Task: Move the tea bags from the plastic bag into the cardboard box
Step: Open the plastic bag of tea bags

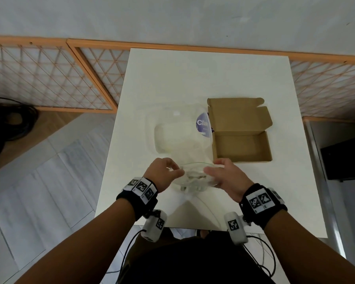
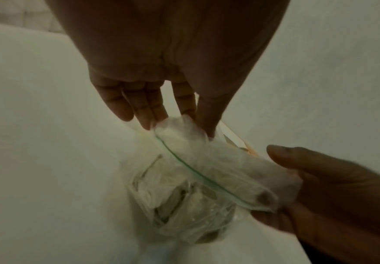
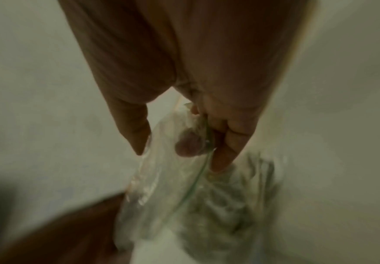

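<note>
Plastic bag (image 1: pixel 194 177): clear, zip-top, pinched at either end of its mouth; green seal line stretched between the fingertips.
Left hand (image 1: pixel 164 173): thumb and forefinger nipping the near-left corner of the rim.
Right hand (image 1: pixel 226 177): fingers (image 3: pixel 225 142) curled round the opposite rim, one fingertip inside the film.
Tea bags (image 2: pixel 184 201): bunched below the fingers, all inside.
Cardboard box (image 1: pixel 242 146): lid up, nothing visible inside, just beyond the right fingertips.
Step, as judged: opening the mouth. Next: one hand freed to reach in, the other holding the rim.
</note>
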`<state>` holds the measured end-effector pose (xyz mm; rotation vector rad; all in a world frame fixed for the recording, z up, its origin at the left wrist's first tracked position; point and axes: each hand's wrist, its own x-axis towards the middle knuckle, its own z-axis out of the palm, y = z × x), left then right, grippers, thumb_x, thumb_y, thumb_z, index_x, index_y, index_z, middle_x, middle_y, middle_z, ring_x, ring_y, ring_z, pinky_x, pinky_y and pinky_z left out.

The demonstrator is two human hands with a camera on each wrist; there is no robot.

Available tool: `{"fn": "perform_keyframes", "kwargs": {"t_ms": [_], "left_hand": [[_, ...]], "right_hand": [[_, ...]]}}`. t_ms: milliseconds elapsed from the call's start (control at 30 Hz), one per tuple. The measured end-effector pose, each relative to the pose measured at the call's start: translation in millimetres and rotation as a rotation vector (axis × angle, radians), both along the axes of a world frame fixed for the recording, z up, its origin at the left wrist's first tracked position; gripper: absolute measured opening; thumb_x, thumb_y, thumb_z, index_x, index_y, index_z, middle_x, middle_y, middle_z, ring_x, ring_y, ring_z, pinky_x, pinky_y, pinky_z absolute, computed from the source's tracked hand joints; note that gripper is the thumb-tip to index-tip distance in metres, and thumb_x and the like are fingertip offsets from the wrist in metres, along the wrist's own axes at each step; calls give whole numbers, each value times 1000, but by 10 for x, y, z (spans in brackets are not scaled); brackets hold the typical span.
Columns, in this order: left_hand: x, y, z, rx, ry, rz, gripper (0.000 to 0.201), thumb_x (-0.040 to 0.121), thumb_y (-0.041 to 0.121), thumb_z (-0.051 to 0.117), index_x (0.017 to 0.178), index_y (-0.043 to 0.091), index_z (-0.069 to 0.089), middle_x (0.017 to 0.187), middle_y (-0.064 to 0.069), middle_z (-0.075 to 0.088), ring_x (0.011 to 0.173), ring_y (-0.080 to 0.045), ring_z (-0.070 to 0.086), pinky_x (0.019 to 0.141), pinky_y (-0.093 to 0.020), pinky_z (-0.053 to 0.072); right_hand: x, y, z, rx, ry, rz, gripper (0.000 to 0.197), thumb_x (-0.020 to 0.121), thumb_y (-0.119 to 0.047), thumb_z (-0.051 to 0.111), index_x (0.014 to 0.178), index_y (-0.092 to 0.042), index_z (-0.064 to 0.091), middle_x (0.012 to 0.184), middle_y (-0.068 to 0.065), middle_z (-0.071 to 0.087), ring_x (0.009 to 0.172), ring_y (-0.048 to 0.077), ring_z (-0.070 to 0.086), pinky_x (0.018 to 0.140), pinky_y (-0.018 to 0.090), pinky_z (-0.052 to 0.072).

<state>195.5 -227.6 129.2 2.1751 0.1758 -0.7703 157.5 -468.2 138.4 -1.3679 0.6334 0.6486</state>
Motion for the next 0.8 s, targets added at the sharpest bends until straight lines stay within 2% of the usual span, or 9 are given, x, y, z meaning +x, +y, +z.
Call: {"fn": "perform_keyframes", "kwargs": {"t_ms": [67,133,233,300,400,500,567,633,800], "left_hand": [[17,-39,-10,75,-74,-28,24,87,46,78,90,22,77,110,-3,71,110,-20,67,87,-30,48],[17,-88,39,116,-130,1,35,87,55,74,96,22,76,112,-2,69,108,-20,67,89,-32,52],[-38,-157,153,214,-157,-53,60,73,77,72,105,27,68,112,4,57,104,-16,58,93,-35,52],[-64,-200,192,292,-82,-174,61,73,75,73,107,26,66,113,3,58,104,-18,59,91,-36,53],[-52,-238,172,239,6,-215,39,87,53,74,102,17,73,100,0,71,95,-20,66,82,-31,51],[-35,-297,168,84,63,-66,22,94,35,71,90,14,76,76,1,66,75,-19,61,72,-31,49],[-17,-337,212,-173,226,220,13,92,23,73,84,13,74,75,-2,67,71,-21,62,71,-38,57],[15,-376,324,-454,459,468,7,90,9,72,84,11,72,82,-8,70,74,-24,67,71,-37,60],[47,-419,389,-678,678,570,16,102,15,55,95,10,69,89,-8,71,80,-23,68,70,-33,55]], "right_hand": [[-32,-3,35,-420,-148,297,59,88,-30,82,132,-18,44,117,4,64,100,22,70,88,38,62],[-84,18,45,-710,-296,433,40,91,-36,76,121,-25,52,116,-1,55,96,17,64,84,31,56],[-111,23,76,-933,-353,497,20,99,-43,62,111,-27,64,114,-3,48,93,18,59,86,35,52],[-115,39,98,-973,-364,546,20,104,-42,54,105,-26,66,105,-2,57,88,19,60,82,36,53],[-146,96,106,-869,-353,455,22,108,-34,50,96,-23,65,86,-4,66,75,19,64,69,33,54],[-152,137,158,-530,-189,158,21,108,-27,51,101,-14,66,97,6,69,62,27,74,52,28,55],[-143,137,178,-330,-136,31,21,108,-21,52,100,-7,65,98,15,68,70,35,76,60,34,61],[-172,137,175,-301,-148,78,22,107,-19,53,93,-6,64,90,13,65,75,28,69,72,35,61],[-226,177,184,-173,-70,30,29,107,-16,49,81,-11,62,83,6,64,82,21,62,89,40,60]]}}
